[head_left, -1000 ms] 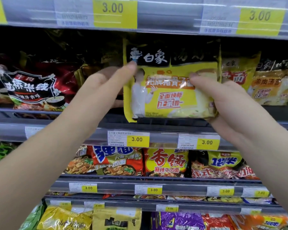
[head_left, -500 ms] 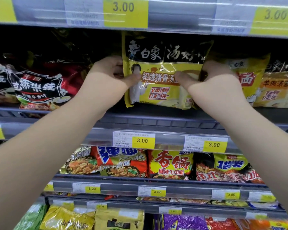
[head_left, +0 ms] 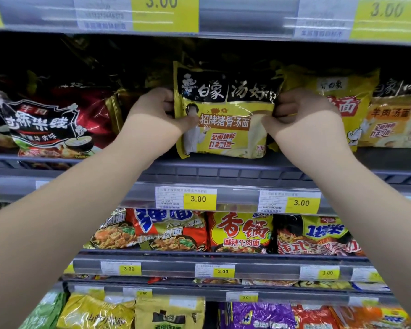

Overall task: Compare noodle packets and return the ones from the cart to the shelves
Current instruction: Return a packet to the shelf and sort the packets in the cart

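Head view: I see the yellow-and-black glossy plastic noodle packet (head_left: pixel 226 115) upright near the front edge of the grey metal shelf (head_left: pixel 223 173). Its lower seam is at the shelf lip, though I cannot tell whether it bears weight there yet. My left hand (head_left: pixel 152 110) pinches the packet's left edge, thumb on the printed face and fingers curled behind. My right hand (head_left: pixel 301 112) pinches the right edge the same way.

I judge the packet light, with a stiff, brittle noodle block inside a thin, slick film that crinkles and catches the light. Squeezing the middle could crack the block, and the smooth face gives little purchase. The side edges are the sensible hold, as the film bunches there under the fingers. The flat crimped seams at top and bottom would also serve.

A dark red foil packet (head_left: pixel 57 124) lies towards the shelf's left end, puffed and shiny. A neighbouring yellow film packet (head_left: pixel 337 103) stands just beside my right hand, soft-cornered and slightly creased. A white and yellow paper price label (head_left: pixel 198 199) sits behind clear plastic on the shelf's front rail.
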Available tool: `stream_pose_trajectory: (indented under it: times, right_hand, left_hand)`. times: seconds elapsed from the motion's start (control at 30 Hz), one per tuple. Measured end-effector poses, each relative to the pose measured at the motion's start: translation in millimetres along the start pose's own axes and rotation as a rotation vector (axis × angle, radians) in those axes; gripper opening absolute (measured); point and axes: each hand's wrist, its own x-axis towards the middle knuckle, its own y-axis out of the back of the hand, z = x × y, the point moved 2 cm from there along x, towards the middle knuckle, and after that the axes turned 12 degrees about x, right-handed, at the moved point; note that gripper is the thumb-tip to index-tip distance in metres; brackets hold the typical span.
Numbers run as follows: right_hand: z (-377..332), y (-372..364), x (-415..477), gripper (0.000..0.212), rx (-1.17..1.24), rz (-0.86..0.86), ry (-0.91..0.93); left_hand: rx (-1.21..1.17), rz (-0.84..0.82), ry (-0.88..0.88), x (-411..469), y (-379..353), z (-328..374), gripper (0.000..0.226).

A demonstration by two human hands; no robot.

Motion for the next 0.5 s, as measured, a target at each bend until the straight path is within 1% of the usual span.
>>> stream_pose_trajectory:
  times: [0.1, 0.17, 0.2, 0.3, 0.33, 0.4, 0.5]
  right_hand:
    - [5, 3, -4, 0.03, 0.059, 0.003, 0.011]
    - [8, 8, -7, 0.035, 0.108, 0.009, 0.013]
    - [9, 11, -9, 0.037, 0.141, 0.019, 0.016]
    - [5, 21, -19, 0.03, 0.201, 0.061, 0.037]
    - [3, 22, -23, 0.026, 0.202, 0.066, 0.046]
    - [-3, 25, -33, 0.021, 0.229, 0.057, 0.053]
    - [-15, 23, -47, 0.017, 0.346, 0.0, 0.042]
  left_hand:
    - [0.027, 0.016, -0.015, -2, 1, 2, 0.037]
    - [-0.005, 0.03, -0.008, -7, 3, 5, 0.032]
    - [-0.025, 0.049, -0.003, -11, 6, 8, 0.034]
    - [-0.011, 0.121, -0.02, -24, 17, 16, 0.061]
    - [0.017, 0.139, -0.029, -31, 22, 19, 0.065]
    - [0.043, 0.159, -0.039, -47, 29, 24, 0.061]
    - [-0.005, 0.129, -0.068, -76, 35, 33, 0.046]
